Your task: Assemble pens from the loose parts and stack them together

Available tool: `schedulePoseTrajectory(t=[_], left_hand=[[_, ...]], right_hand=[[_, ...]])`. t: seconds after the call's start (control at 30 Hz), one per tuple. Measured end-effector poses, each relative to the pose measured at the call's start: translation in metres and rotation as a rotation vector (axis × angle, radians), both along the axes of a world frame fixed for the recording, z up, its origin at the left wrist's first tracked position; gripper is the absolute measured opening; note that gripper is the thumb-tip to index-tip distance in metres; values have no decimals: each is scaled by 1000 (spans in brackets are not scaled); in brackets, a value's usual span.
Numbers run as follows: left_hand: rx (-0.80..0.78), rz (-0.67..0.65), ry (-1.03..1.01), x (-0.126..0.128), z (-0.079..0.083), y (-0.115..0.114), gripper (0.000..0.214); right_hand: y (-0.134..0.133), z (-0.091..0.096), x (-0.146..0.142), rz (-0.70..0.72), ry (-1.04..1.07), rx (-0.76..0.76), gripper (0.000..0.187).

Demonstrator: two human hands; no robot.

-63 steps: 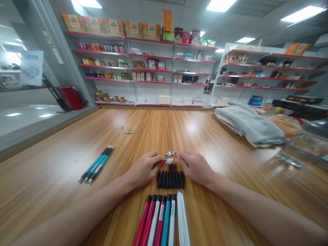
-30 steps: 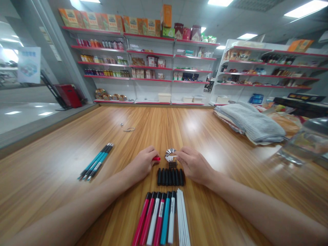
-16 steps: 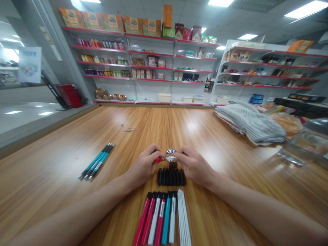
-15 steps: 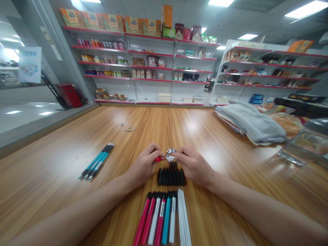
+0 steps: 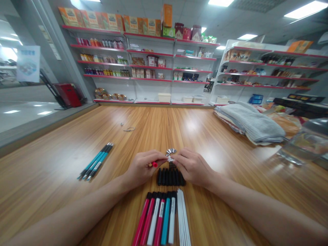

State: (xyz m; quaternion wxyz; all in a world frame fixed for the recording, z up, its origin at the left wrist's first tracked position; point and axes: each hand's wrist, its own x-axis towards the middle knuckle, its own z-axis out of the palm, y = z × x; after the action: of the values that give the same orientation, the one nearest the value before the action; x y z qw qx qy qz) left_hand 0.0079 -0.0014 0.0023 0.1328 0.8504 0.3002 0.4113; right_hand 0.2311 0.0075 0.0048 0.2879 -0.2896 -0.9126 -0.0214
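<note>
My left hand is closed around a red pen barrel, of which only one end shows below the fingers. Its thumb and forefinger reach toward small white pen parts. From the other side, my right hand pinches at these white parts; its fingertips almost meet those of the left. Just beyond lies a fan of silver pen tips. Nearer to me is a row of black grips. Closer still, red, white and blue pen barrels with black ends lie beside thin white refills.
Several blue and black pens lie together on the left. A small wire loop is farther back on the wooden table. At the right are folded cloths and a clear water container. Stocked shelves stand behind.
My left hand has come slightly lower and nearer to me, the red barrel with it. The fingertips of both hands have closed in on the white parts.
</note>
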Motion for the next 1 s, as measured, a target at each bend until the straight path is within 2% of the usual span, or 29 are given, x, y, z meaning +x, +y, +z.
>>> schedulePoseTrajectory(t=[0.4, 0.77, 1.0], left_hand=[[48, 35, 71, 3, 7, -4, 15], [64, -17, 96, 2, -2, -1, 17], [33, -17, 101, 2, 0, -2, 16]], right_hand=[[2, -2, 0, 23, 2, 33, 23], [0, -3, -2, -36, -25, 69, 23], [1, -3, -2, -69, -57, 87, 27]])
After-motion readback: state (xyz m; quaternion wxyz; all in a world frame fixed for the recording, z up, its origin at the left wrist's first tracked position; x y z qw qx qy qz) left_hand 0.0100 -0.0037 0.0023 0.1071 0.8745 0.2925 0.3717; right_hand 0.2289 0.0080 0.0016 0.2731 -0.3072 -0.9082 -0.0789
